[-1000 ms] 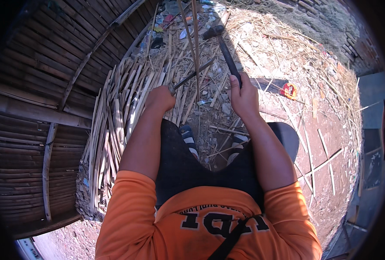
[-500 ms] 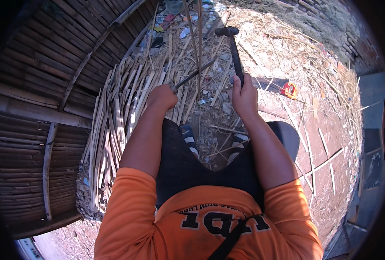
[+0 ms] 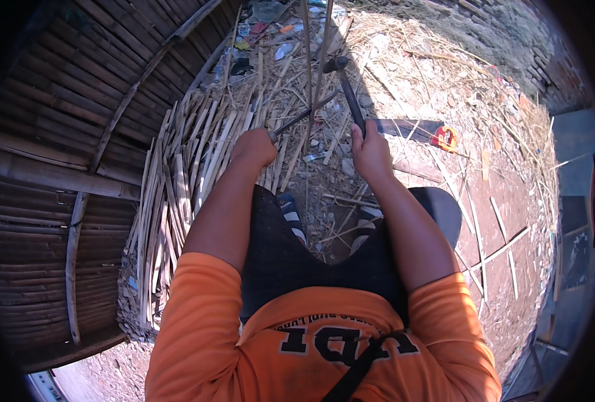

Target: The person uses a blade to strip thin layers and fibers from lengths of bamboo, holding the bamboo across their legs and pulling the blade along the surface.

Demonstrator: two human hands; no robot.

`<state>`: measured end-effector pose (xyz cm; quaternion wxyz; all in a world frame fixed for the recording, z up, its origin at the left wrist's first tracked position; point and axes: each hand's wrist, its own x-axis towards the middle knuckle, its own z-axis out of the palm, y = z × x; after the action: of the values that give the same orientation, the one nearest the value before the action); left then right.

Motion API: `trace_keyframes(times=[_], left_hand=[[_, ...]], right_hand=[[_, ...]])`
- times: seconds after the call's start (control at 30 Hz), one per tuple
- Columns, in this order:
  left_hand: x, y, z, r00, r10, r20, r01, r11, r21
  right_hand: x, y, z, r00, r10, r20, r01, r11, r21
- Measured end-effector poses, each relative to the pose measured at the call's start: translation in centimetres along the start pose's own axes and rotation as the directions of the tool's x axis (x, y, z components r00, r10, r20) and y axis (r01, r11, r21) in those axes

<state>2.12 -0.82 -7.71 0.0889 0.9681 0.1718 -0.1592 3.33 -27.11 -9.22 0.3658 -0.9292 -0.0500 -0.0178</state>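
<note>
My left hand [image 3: 254, 147] is closed round the handle of a long, narrow knife [image 3: 301, 118]. Its dark blade points away to the right and crosses a thin upright bamboo strip [image 3: 325, 50]. A second thin strip [image 3: 307, 40] stands just left of that one, and the two come close together around the blade. In my right hand [image 3: 372, 155] is a hammer [image 3: 352, 100], gripped by its dark handle. The hammer's head is up near the strips, beyond the knife tip, and seems apart from the blade. The strips' upper ends run out of view.
A large pile of split bamboo sticks [image 3: 177, 181] lies left of my legs, beside a slatted bamboo wall [image 3: 56, 134]. On the right, a red-orange tape measure [image 3: 446, 139] rests by a dark wooden board [image 3: 404, 128]. Straw and scraps litter the ground; loose sticks [image 3: 505, 248] lie at right.
The hammer has swung left and a little toward me, its head now closer to the blade. The upright strips' tops have shifted right. My left hand has barely moved.
</note>
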Motion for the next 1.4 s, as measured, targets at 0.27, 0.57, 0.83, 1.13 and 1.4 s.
trace_keyframes(times=[0.27,0.57,0.83,1.13,1.4], left_hand=[[2.1,-0.7,0.5,1.000,0.023,0.020,-0.022,1.000,-0.014],[2.2,-0.1,0.7,0.998,0.005,0.057,-0.006,1.000,0.012],[3.2,0.0,0.0,0.996,-0.008,0.089,0.008,1.000,0.002],[4.5,-0.2,0.8,0.998,-0.009,0.064,0.013,0.999,-0.051],[5.2,-2.0,1.4,0.997,-0.028,0.067,0.032,0.998,-0.051]], right_hand=[[0.9,0.5,0.2,0.997,0.054,-0.048,-0.050,0.995,0.087],[0.6,2.3,2.0,0.995,0.054,0.089,-0.044,0.994,-0.102],[2.2,-3.3,-2.1,0.987,0.008,-0.158,0.026,0.978,0.207],[1.8,0.3,1.4,0.984,0.146,0.100,-0.139,0.987,-0.078],[2.5,-2.4,-0.2,0.991,0.007,-0.133,0.012,0.989,0.148]])
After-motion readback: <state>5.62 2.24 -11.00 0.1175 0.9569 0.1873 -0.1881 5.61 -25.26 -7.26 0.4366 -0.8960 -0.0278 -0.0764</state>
